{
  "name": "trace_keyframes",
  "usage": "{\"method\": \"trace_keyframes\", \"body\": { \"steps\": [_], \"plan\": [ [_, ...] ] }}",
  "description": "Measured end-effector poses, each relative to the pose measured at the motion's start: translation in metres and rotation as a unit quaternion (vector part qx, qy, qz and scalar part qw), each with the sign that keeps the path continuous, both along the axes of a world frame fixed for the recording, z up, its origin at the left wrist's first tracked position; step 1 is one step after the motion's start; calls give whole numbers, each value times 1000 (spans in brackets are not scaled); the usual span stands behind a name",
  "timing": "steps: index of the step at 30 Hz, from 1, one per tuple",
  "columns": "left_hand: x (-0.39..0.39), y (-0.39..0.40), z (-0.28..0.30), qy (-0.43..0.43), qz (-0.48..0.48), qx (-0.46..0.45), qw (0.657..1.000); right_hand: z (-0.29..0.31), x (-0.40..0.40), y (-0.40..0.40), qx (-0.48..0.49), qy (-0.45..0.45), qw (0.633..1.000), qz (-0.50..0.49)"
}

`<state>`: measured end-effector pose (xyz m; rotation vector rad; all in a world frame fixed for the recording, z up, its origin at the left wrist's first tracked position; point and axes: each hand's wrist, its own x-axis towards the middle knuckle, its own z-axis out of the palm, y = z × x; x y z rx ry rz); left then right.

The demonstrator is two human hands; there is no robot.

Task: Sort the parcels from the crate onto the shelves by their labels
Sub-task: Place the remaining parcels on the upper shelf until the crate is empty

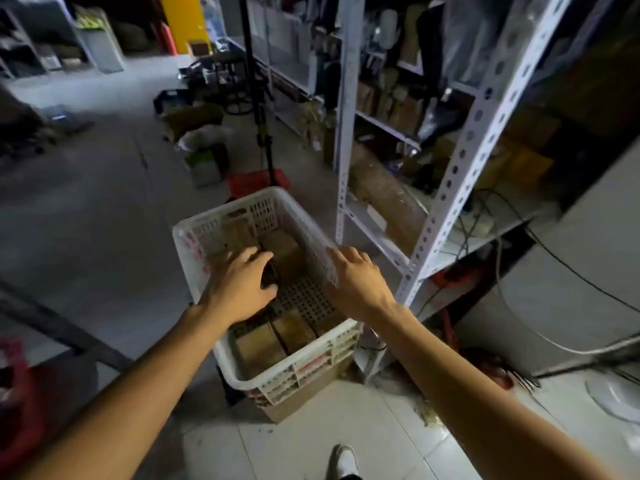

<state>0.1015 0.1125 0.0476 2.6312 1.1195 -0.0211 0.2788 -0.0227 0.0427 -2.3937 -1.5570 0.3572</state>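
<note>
Two bare hands reach down over a white crate (194,251). The left hand (242,289) is inside it with fingers spread, palm down over a dark object at the middle of the crate; whether it touches it I cannot tell. The right hand (356,282) hovers at the crate's right wall, fingers loosely apart and holding nothing.

The crate is a perforated plastic basket with a holed floor, sitting on a cardboard box (304,398). Brown cardboard parcels (259,346) lie along its near end, side by side, and more lie at the far end (282,247); their labels cannot be read in this blur.

Underneath is a pale tiled floor (311,445), turning to grey concrete further off. The room is a dim storeroom. Just beside the crate on the right stands a white slotted-angle shelving rack (460,161), its shelves filled with brown packages and bags. Black cables (554,251) trail over its lowest shelf. A red basket (256,181) sits just behind the crate, with a black stand pole (258,109) rising from it. A white shoe (346,462) shows at the bottom edge.
</note>
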Motion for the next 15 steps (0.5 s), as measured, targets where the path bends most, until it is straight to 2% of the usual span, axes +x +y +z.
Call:
{"method": "trace_keyframes", "body": {
  "steps": [5,15],
  "plan": [
    [-23,25,-14,21,81,-9,996,-14,7,54,-29,30,997,69],
    [-28,49,-48,34,161,-15,986,-46,20,134,-78,71,983,153]
  ]
}}
